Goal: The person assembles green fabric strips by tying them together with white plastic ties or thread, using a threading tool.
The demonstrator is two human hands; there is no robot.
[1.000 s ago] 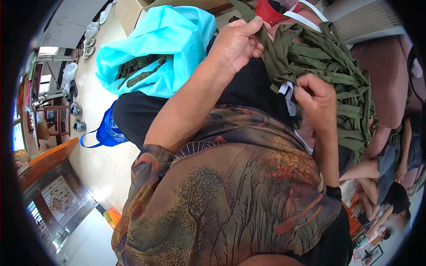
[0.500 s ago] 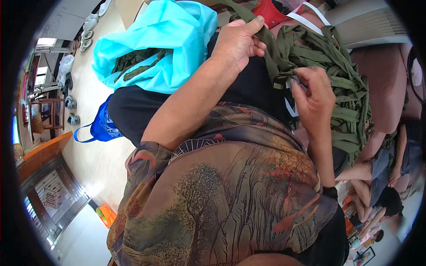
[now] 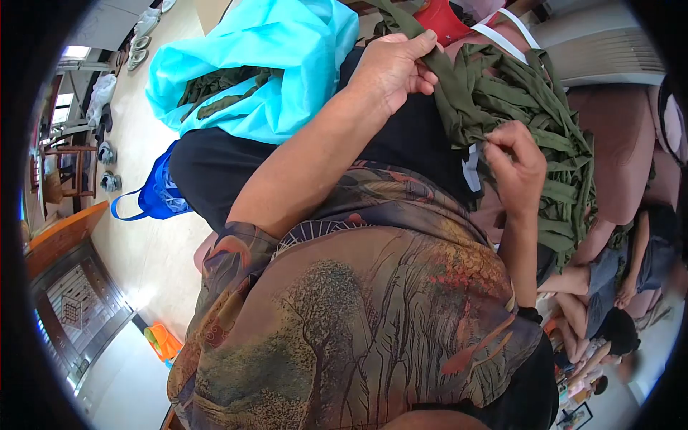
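- Nearest, dark trousers (image 3: 405, 132) are seen beneath both forearms, with a white band (image 3: 471, 172) hung just below the right fingers.
- The right hand (image 3: 522, 168) is bent, its thumb and forefinger brought almost together at the strip's lower end; whether cloth is caught between them cannot be told.
- The green strip (image 3: 447, 89) is stretched slantwise between the hands, its long axis run from the left fingers down and rightward to the right ones. By its lower end, the right hand is placed nearer.
- The left hand (image 3: 387, 68) is closed at thumb and forefinger, the strip's upper part pinched between them; the other fingers are loosely curled.
- The green pile (image 3: 512, 93) is spread beside the strip, on its right.
- Farther left, more green cloth (image 3: 226, 82) is held in a turquoise bag (image 3: 247, 43).
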